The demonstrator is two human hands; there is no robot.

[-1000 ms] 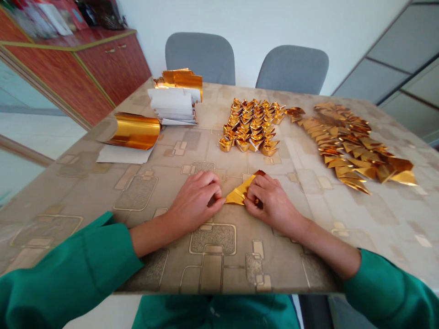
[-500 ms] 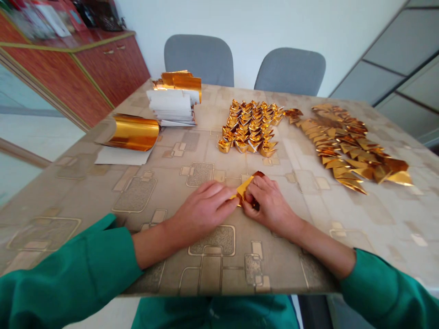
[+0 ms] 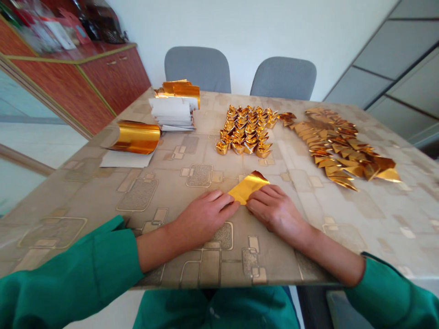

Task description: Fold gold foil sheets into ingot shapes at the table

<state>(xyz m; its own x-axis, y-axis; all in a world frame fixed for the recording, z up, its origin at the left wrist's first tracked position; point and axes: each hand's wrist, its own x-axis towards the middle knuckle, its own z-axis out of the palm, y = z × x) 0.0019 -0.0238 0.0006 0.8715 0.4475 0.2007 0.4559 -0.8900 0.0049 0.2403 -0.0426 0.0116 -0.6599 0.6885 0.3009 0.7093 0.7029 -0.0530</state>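
On the glossy table [image 3: 137,192], left hand [image 3: 202,217] and right hand [image 3: 277,212] press folded gold foil [image 3: 247,186] flat, fingers unpinched; it might skid, creasing crooked.

The gold sheet [image 3: 248,186] has its near edge hidden under the left hand [image 3: 202,219] and right hand [image 3: 277,212].

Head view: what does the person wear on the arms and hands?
Loose green long sleeves: the left sleeve and right sleeve end short of the wrists. The left hand and right hand are bare, with no gloves, rings or watch visible.
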